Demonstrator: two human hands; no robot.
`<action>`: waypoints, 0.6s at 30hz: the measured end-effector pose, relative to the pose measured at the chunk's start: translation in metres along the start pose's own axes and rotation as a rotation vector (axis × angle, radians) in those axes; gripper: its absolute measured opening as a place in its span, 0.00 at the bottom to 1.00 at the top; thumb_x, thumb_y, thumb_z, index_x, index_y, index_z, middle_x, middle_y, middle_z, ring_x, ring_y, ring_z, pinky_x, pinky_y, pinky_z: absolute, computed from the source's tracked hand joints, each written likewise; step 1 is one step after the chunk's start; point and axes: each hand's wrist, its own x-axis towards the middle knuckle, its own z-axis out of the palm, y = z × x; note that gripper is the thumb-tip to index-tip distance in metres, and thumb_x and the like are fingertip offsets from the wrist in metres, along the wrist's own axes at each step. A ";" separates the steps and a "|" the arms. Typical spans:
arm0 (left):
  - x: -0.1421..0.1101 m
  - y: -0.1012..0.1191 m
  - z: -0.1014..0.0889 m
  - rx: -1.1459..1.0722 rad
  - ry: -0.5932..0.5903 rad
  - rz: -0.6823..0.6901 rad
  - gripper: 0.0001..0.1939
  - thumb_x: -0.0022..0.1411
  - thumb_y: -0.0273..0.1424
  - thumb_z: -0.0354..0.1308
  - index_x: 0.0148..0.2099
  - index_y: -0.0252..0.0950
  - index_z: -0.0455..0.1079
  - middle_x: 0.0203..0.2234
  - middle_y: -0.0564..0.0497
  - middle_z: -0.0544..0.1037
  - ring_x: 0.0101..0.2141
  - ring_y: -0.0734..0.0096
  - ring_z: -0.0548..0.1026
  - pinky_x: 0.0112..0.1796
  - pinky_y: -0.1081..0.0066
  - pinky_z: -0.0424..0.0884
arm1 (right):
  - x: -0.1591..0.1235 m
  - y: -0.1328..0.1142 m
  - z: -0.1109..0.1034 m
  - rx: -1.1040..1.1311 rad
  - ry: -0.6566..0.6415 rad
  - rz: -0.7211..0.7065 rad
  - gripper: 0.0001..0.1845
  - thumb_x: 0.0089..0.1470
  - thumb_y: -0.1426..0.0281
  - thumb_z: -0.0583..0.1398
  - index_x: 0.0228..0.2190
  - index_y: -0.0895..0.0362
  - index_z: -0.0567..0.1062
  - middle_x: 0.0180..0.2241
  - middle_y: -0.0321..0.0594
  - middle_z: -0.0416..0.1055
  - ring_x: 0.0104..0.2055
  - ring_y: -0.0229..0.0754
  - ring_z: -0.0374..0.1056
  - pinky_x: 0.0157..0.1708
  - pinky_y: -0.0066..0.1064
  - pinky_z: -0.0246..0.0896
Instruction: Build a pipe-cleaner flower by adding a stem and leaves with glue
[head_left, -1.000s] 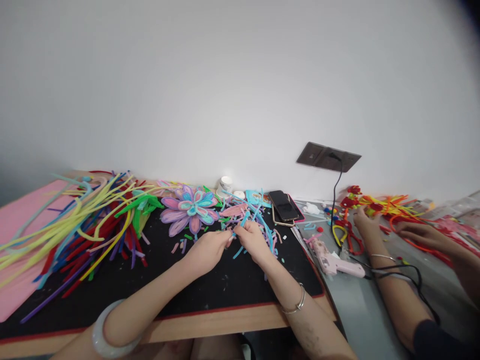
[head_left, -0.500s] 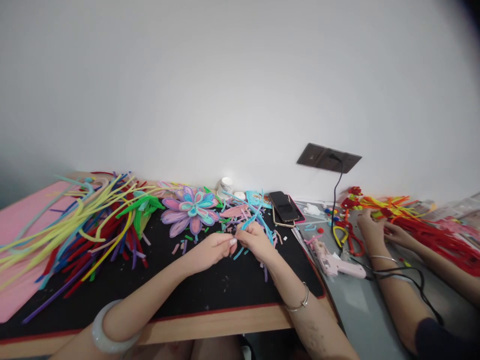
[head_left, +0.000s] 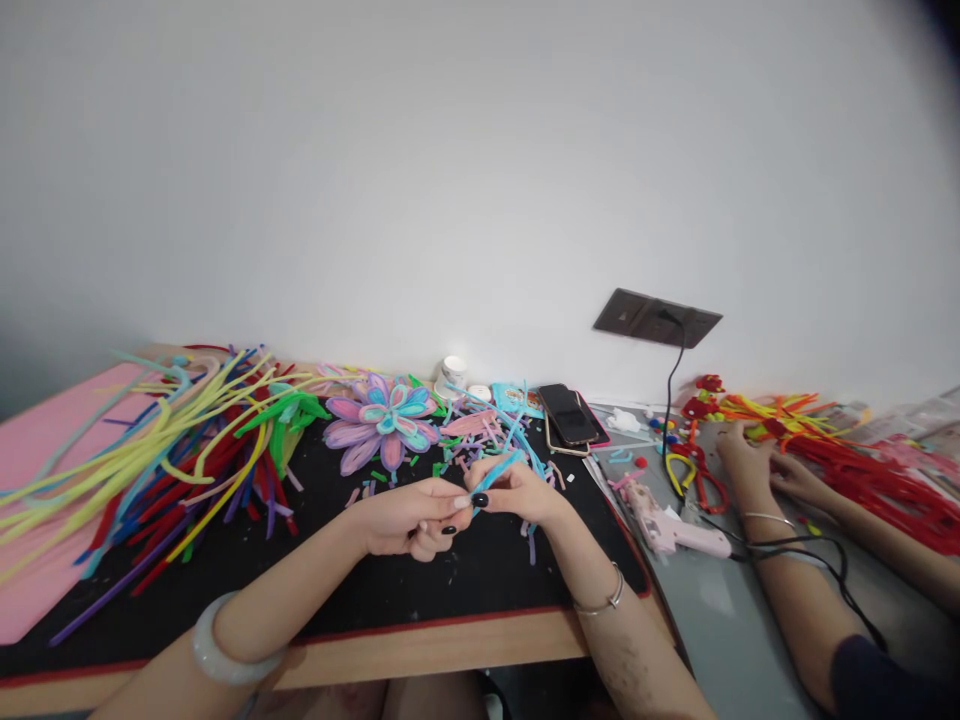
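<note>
Between my hands, over the black mat (head_left: pixel 330 590), is a blue pipe cleaner piece (head_left: pixel 498 470), bent into a narrow shape. My right hand (head_left: pixel 517 495) pinches it between thumb and fingers, its blue end sticking out above them. My left hand (head_left: pixel 420 515) meets it from the left, thumb and fingers closed on the lower end, which the fingertips mostly hide. Just beyond my hands lies a large pipe cleaner flower (head_left: pixel 386 420) with purple, pink and blue petals. Loose blue pipe cleaners (head_left: pixel 529 455) and short cut bits lie behind my right hand.
Long coloured pipe cleaners (head_left: pixel 180 440) heap at the left on a pink sheet (head_left: pixel 45 580). A paper cup (head_left: pixel 452 375) and phones (head_left: pixel 570 412) stand along the wall. At right are a pink glue gun (head_left: pixel 671 525), pliers (head_left: pixel 681 472), a cable, and another person's hands (head_left: pixel 746 465).
My hands have turned and come slightly lower, so the blue piece now points up to the right and my dark thumbnail shows. The other person's hands have barely shifted.
</note>
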 end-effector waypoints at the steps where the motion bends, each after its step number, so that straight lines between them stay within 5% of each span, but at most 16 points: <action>1: -0.002 0.001 0.000 -0.027 -0.039 -0.023 0.22 0.56 0.48 0.60 0.26 0.36 0.57 0.12 0.65 0.47 0.14 0.85 0.42 0.16 0.80 0.39 | -0.001 -0.001 0.000 0.003 -0.026 -0.022 0.19 0.45 0.57 0.66 0.21 0.59 0.69 0.21 0.31 0.59 0.22 0.32 0.52 0.23 0.27 0.46; 5: -0.001 0.001 0.002 -0.001 -0.019 -0.054 0.22 0.57 0.48 0.58 0.27 0.36 0.58 0.12 0.65 0.47 0.14 0.85 0.41 0.16 0.79 0.39 | 0.000 0.004 0.004 -0.014 0.042 -0.038 0.19 0.48 0.61 0.63 0.15 0.58 0.65 0.16 0.30 0.56 0.20 0.32 0.50 0.22 0.28 0.44; 7: 0.003 0.001 0.002 0.125 0.143 0.027 0.21 0.60 0.49 0.53 0.28 0.36 0.58 0.13 0.64 0.48 0.15 0.83 0.42 0.17 0.78 0.41 | 0.003 0.011 0.007 -0.041 0.215 0.007 0.19 0.48 0.64 0.61 0.13 0.57 0.61 0.14 0.28 0.52 0.18 0.31 0.46 0.20 0.27 0.40; 10: 0.012 0.000 0.000 0.603 0.479 0.227 0.19 0.64 0.44 0.45 0.28 0.36 0.60 0.16 0.59 0.56 0.17 0.79 0.52 0.20 0.76 0.49 | 0.010 0.024 0.011 -0.117 0.511 0.121 0.20 0.47 0.69 0.57 0.11 0.55 0.55 0.11 0.25 0.44 0.16 0.29 0.38 0.18 0.28 0.32; 14: 0.019 -0.002 -0.002 1.089 0.746 0.383 0.15 0.63 0.36 0.45 0.26 0.36 0.61 0.21 0.53 0.64 0.26 0.72 0.63 0.28 0.72 0.57 | 0.016 0.032 0.014 -0.152 0.631 0.178 0.22 0.48 0.69 0.55 0.09 0.54 0.52 0.10 0.25 0.40 0.15 0.29 0.35 0.18 0.28 0.29; 16: 0.016 -0.001 -0.001 0.923 0.701 0.312 0.17 0.64 0.39 0.44 0.27 0.36 0.61 0.18 0.56 0.60 0.22 0.75 0.59 0.25 0.73 0.55 | 0.015 0.028 0.012 -0.146 0.580 0.168 0.23 0.50 0.65 0.56 0.10 0.55 0.55 0.10 0.25 0.43 0.15 0.29 0.37 0.18 0.28 0.31; 18: 0.009 0.001 0.001 0.572 0.503 0.158 0.19 0.64 0.45 0.45 0.28 0.36 0.60 0.15 0.60 0.53 0.17 0.78 0.50 0.19 0.76 0.48 | 0.011 0.019 0.010 -0.133 0.437 0.110 0.20 0.48 0.60 0.60 0.15 0.56 0.61 0.13 0.26 0.49 0.17 0.30 0.43 0.18 0.26 0.36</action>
